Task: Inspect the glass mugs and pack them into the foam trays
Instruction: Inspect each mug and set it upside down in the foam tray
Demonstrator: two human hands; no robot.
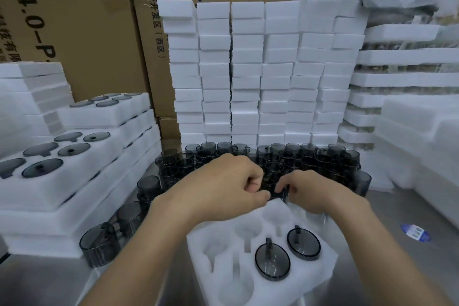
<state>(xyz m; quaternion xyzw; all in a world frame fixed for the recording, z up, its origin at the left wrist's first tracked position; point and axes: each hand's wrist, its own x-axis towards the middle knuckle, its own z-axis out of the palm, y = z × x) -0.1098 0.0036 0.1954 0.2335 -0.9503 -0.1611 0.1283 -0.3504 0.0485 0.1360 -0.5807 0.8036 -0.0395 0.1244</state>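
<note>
**Mug at the tray's far edge**

My right hand curls round a dark mug at the far edge of the tray. My left hand is curled just beside it; whether it grips the mug, I cannot tell. Two packed mugs sit bottom-up in the tray's right pockets.

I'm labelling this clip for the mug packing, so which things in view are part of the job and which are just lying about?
Job: open foam tray, two seated mugs, held mug, loose mugs behind, packed trays at left, foam stacks.
Lying about: cardboard boxes, blue sticker.
</note>
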